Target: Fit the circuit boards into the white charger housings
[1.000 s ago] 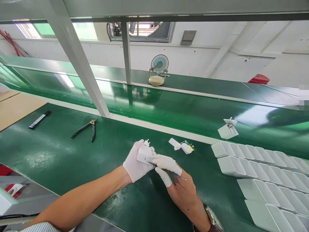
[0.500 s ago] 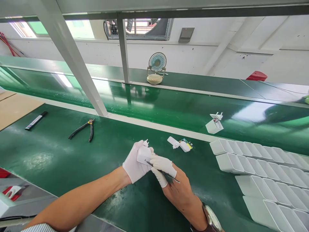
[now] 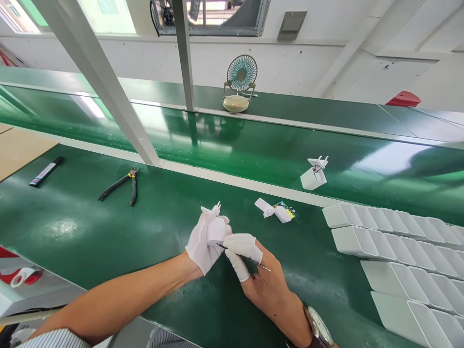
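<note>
Your gloved left hand (image 3: 203, 244) clasping a white plug adapter (image 3: 216, 230), your right hand (image 3: 250, 258) pinching metal tweezers (image 3: 250, 261), tip at the adapter's lower face

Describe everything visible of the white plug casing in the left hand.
The white plug casing is box-like and plastic-looking. At its far end, a white plug piece shows two prongs pointing away. The left hand holds it above the green table; the slim dark tool in the right hand has its tip at the near end.
</note>
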`<state>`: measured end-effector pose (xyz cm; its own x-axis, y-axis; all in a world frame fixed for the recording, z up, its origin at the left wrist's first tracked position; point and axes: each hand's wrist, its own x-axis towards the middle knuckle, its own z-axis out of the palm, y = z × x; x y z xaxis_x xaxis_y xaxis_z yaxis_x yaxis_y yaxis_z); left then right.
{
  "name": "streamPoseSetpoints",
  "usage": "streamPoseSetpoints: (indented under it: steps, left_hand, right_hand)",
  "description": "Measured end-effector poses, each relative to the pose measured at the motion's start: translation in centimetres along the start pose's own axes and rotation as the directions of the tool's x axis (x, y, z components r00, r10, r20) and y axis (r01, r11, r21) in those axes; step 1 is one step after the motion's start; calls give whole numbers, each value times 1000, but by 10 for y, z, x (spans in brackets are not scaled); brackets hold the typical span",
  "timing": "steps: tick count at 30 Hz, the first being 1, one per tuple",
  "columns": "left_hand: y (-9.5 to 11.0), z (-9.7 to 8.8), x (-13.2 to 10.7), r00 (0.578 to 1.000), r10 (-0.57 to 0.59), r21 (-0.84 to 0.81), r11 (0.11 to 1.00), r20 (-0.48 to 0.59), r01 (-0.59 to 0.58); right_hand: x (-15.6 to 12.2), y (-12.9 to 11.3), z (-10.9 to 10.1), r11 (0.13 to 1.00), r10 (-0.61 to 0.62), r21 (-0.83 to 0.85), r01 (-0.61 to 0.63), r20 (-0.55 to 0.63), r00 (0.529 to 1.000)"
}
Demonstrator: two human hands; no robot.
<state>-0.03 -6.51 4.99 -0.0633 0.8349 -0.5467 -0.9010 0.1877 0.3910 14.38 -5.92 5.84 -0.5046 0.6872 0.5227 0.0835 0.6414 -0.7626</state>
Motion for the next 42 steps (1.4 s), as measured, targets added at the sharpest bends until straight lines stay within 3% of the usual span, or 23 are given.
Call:
streamPoseSetpoints:
  steps: [6, 11, 16, 20, 25, 27, 29, 31, 33, 36, 38, 40, 42]
  left_hand:
    - [-2, -1, -1, 999, -31, 108, 994, -31, 34]
    - [-1, -2, 1, 1000, -12, 43, 999, -3, 12]
    - [9, 5, -2, 980, -184, -7, 983, 73, 185]
    - [14, 7, -3, 962, -238, -58, 967, 133, 247]
    - [16, 7, 0, 975, -201, -87, 974, 95, 210]
    - [16, 7, 2, 979, -174, -9, 984, 109, 176]
    - [14, 6, 4, 991, -55, 163, 986, 124, 34]
    - [11, 4, 7, 979, 135, 404, 895, 150, -186]
    - [5, 0, 9, 941, 278, 631, 698, 195, -337]
    - [-3, -6, 11, 901, 354, 847, 370, 251, -382]
    - [-3, -7, 11, 889, 349, 901, 207, 297, -382]
    - [5, -4, 8, 883, 313, 903, 138, 350, -407]
    - [21, 4, 1, 853, 333, 870, 154, 401, -469]
  right_hand:
    - [5, -1, 0, 998, 48, 41, -48, 6, 999]
    - [7, 1, -2, 997, 81, 13, -81, 7, 997]
    - [8, 4, -11, 983, 184, 50, -178, -174, 967]
    - [9, 8, -15, 990, 144, 32, -140, -272, 951]
    - [8, 14, -13, 991, 130, 68, -116, -262, 956]
    - [7, 15, -13, 989, 136, 89, -116, -266, 954]
    - [7, 16, -14, 991, 131, 73, -114, -306, 943]
    - [7, 17, -15, 994, 110, 27, -108, -380, 918]
    - [6, 19, -16, 994, 96, -3, -108, -445, 890]
    - [5, 23, -18, 993, 96, -11, -115, -474, 875]
    - [4, 25, -21, 994, 74, -42, -105, -461, 884]
    - [4, 26, -23, 992, 24, -102, -74, -424, 905]
    - [4, 25, -25, 981, -64, -193, -10, -375, 925]
